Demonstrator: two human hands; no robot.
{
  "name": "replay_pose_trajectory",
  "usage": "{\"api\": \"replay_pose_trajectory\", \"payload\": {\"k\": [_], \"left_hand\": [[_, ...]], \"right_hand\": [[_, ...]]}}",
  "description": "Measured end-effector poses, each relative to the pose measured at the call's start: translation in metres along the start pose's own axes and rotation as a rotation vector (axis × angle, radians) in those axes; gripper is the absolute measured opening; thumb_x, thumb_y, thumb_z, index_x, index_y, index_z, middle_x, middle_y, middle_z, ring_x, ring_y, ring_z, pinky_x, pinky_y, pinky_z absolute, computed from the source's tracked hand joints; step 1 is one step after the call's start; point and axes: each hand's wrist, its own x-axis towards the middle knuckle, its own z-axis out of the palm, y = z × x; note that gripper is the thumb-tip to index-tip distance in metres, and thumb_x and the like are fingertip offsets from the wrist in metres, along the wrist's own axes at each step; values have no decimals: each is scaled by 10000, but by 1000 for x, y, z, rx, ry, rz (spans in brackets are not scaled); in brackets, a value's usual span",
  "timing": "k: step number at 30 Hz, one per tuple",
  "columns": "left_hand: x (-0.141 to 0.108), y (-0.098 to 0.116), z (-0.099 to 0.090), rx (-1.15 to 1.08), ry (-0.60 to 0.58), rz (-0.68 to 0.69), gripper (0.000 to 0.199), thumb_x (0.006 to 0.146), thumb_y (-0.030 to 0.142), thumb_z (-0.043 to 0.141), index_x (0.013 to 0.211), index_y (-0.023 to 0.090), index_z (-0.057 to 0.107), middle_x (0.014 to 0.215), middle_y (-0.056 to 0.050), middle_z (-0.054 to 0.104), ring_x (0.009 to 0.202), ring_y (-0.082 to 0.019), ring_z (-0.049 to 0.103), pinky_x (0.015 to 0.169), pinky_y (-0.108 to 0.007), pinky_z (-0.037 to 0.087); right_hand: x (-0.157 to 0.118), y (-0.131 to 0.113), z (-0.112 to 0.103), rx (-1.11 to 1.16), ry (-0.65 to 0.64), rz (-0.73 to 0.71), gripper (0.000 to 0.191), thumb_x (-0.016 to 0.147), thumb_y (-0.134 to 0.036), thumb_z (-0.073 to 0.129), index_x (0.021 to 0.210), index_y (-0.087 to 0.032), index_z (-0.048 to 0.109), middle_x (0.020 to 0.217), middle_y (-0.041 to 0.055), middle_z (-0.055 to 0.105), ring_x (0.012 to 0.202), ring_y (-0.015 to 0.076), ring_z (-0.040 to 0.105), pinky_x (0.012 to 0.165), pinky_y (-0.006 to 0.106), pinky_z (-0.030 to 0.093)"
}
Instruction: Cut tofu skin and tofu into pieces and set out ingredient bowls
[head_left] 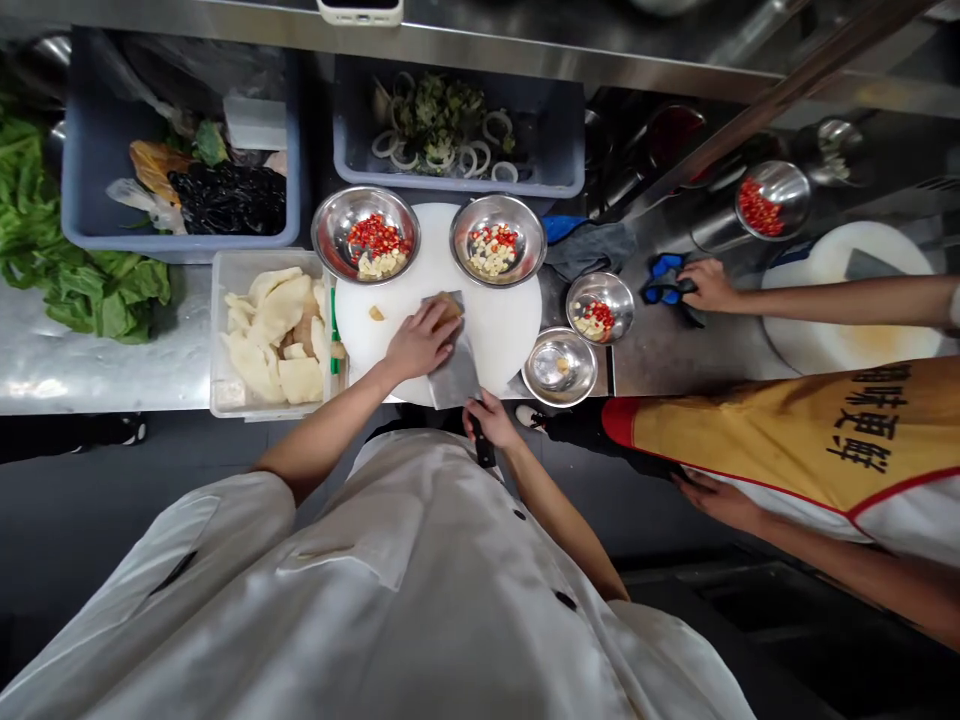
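Your right hand (491,420) grips the black handle of the cleaver (455,375), its fingers curled around it at the near edge of the white cutting board (510,320). The cleaver's blade lies over the board's middle. Your left hand (421,345) reaches over the blade's far end and a tan piece (450,303), fingers close together and slightly bent; you cannot tell whether they pinch it. A small yellowish slice (376,313) lies on the board's left part.

Two metal bowls (330,240) (463,228) of chopped red and pale bits stand at the board's far edge. Right of the board are two smaller bowls (624,300) (534,372); left of it, a clear container (217,350) holds pale pieces. Farther right, a co-worker's hand (709,285) holds a blue-and-black item (664,280).
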Motion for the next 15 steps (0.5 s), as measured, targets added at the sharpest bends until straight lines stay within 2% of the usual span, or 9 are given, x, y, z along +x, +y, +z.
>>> {"api": "replay_pose_trajectory", "payload": {"k": [2, 5, 9, 12, 15], "left_hand": [[-5, -6, 3, -25, 115, -68, 536, 943, 293, 589, 1475, 232, 595, 1667, -158, 384, 1551, -419, 292, 1172, -632, 376], [-10, -16, 7, -50, 249, -140, 527, 931, 288, 580, 1453, 224, 606, 1639, -163, 407, 1527, -407, 329, 1196, -644, 343], [-7, -18, 8, -57, 304, -197, 519, 917, 288, 584, 1432, 234, 618, 1601, -156, 445, 1503, -391, 359, 1194, -647, 343], [10, -5, 13, -61, 321, -251, 505, 914, 262, 574, 1414, 215, 631, 1588, -163, 464, 1482, -385, 383, 1181, -626, 364], [37, 11, 17, -56, 328, -334, 494, 933, 256, 550, 1417, 195, 624, 1595, -171, 463, 1463, -381, 398, 1142, -583, 407]], "right_hand": [[4, -10, 11, 4, -55, -28, 139, 1003, -375, 406, 928, -261, 384, 570, -140, 491, 413, 51, 479, 490, 159, 347], [3, -25, 19, -19, -47, 3, 160, 1030, -360, 409, 926, -241, 435, 598, -129, 507, 441, 40, 481, 526, 168, 380], [1, -39, 20, -71, -30, 63, 216, 1029, -390, 403, 887, -237, 459, 606, -116, 519, 452, 47, 488, 537, 186, 408], [1, -39, 6, -49, -65, 3, 141, 1001, -349, 414, 919, -237, 442, 600, -120, 516, 440, 51, 482, 516, 175, 387], [-10, -32, -26, -45, -59, 2, 212, 941, -435, 523, 939, -232, 462, 567, -117, 513, 394, 80, 462, 437, 187, 361]]}}
